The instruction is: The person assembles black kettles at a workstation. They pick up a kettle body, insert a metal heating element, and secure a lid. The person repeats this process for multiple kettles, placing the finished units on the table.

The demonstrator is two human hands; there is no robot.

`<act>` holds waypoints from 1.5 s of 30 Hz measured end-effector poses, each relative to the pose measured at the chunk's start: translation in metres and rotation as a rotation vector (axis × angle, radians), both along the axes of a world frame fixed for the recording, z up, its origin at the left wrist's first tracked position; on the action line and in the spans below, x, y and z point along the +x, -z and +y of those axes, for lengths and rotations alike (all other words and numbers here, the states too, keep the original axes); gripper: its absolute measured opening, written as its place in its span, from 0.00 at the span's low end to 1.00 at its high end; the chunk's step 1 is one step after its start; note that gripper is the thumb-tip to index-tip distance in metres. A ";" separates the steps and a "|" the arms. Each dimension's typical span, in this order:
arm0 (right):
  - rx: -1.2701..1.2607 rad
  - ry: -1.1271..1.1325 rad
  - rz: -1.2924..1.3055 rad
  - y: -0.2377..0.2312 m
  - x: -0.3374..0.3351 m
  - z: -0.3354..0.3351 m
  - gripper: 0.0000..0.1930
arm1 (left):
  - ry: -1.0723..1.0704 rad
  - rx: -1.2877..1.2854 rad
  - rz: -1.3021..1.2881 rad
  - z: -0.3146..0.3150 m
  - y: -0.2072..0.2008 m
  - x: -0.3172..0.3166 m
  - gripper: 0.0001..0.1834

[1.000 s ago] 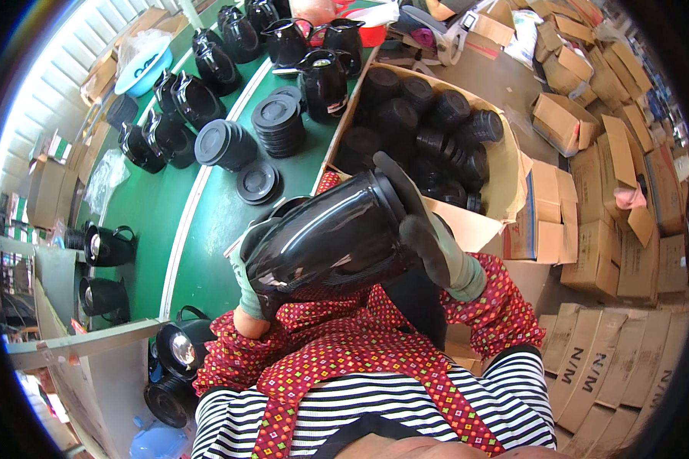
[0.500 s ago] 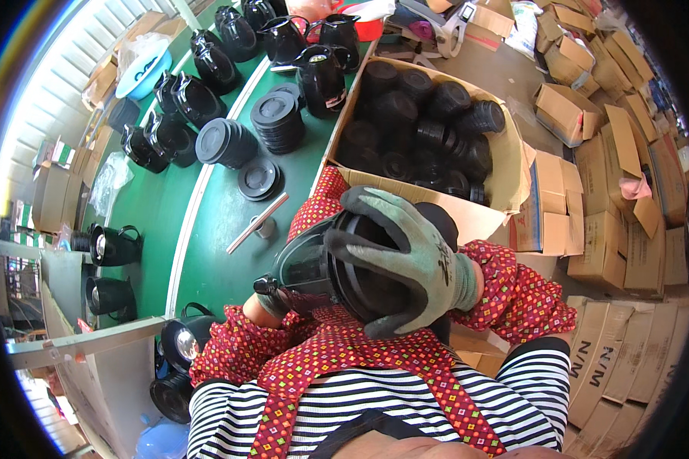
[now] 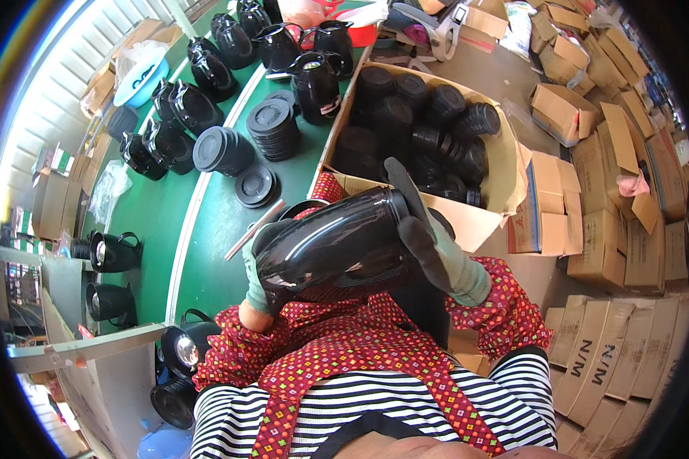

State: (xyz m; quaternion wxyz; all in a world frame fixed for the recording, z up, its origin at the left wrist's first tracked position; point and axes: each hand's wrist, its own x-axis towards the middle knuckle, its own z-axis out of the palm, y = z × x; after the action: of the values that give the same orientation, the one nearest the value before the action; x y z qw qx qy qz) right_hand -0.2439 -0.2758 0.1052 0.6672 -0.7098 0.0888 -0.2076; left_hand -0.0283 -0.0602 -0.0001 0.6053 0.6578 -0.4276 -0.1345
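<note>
A glossy black jug [image 3: 329, 241] lies on its side in front of my apron. My left hand [image 3: 259, 264], gloved in pale green, is wrapped round its left end. My right hand [image 3: 435, 249] wears a matching glove with a dark palm. That palm lies flat against the jug's right end, with the fingers stretched out. Part of a round black rim shows behind the jug's left end. On the green table beyond my left hand lies a pale stick [image 3: 249, 233]. Farther back are a black lid [image 3: 256, 186] and stacks of black lids [image 3: 272, 128].
An open carton [image 3: 482, 210] full of black round parts stands just beyond my right hand. Several black jugs [image 3: 195, 107] stand on the green table [image 3: 207, 260], beside a light-blue basin [image 3: 149, 84]. Cardboard boxes [image 3: 559, 206] fill the right side. A metal rail [image 3: 92, 344] runs at lower left.
The jug has turned, so its long glossy side now shows. My right hand has changed from spread fingers around its end to a flat palm there. My left hand has come into view.
</note>
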 end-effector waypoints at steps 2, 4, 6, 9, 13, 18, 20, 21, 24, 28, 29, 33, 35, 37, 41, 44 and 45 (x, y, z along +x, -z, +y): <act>-0.006 0.032 -0.027 0.004 0.001 0.004 0.41 | -0.048 -0.009 0.024 -0.004 -0.007 -0.010 0.31; -0.165 0.040 -0.104 0.001 0.001 0.004 0.39 | 0.034 0.051 0.010 0.006 0.016 -0.006 0.31; -0.422 -0.004 -0.204 0.004 -0.001 0.003 0.42 | 0.231 0.137 0.084 0.011 0.045 0.002 0.31; -0.645 -0.084 -0.307 0.000 -0.003 -0.001 0.47 | 0.561 -0.002 1.322 0.003 0.057 -0.007 0.34; -0.380 0.025 -0.319 0.014 0.000 0.002 0.46 | 0.479 -0.083 1.798 0.000 0.015 -0.002 0.33; 1.040 -0.151 0.386 0.033 0.004 -0.015 0.44 | 0.028 0.021 -0.592 -0.001 -0.081 -0.002 0.29; 1.032 -0.230 0.220 0.032 -0.011 -0.021 0.46 | 0.010 0.053 -0.499 0.005 -0.085 -0.006 0.35; 1.017 -0.279 0.128 0.030 -0.012 -0.023 0.47 | 0.009 0.177 -0.418 0.004 -0.102 -0.007 0.38; 0.109 -0.106 -0.240 0.040 -0.008 -0.013 0.55 | 0.225 -0.002 0.271 0.012 -0.047 0.005 0.28; -0.124 0.006 -0.373 0.034 0.004 0.005 0.45 | 0.164 -0.068 0.510 0.008 -0.056 -0.013 0.25; 0.150 -0.008 -0.193 0.035 -0.002 0.009 0.41 | 0.075 -0.078 0.529 0.009 -0.079 -0.015 0.21; 1.302 -0.296 0.135 0.064 -0.002 -0.001 0.38 | 0.083 -0.014 -0.909 0.000 -0.119 -0.010 0.28; 0.900 -0.136 0.039 0.061 -0.007 0.005 0.38 | -0.046 0.088 -0.457 0.000 -0.112 -0.011 0.23; 0.334 -0.005 -0.148 0.050 -0.005 0.015 0.36 | 0.139 -0.036 0.332 0.012 -0.060 0.006 0.33; -0.297 0.161 -0.438 0.052 -0.004 0.019 0.35 | 0.153 0.020 0.277 0.016 -0.045 0.008 0.28; 0.669 -0.041 -0.047 0.056 -0.015 0.013 0.35 | 0.178 0.082 -0.685 -0.008 -0.131 -0.011 0.16; 0.830 -0.083 0.027 0.057 -0.014 0.014 0.35 | 0.249 0.051 -1.015 -0.003 -0.145 -0.012 0.21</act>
State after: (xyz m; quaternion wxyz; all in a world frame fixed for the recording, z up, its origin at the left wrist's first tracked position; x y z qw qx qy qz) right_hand -0.2578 -0.2620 0.0480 0.9032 -0.3864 0.1447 -0.1179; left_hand -0.0405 -0.0634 0.1453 0.2849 0.5988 -0.7389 0.1198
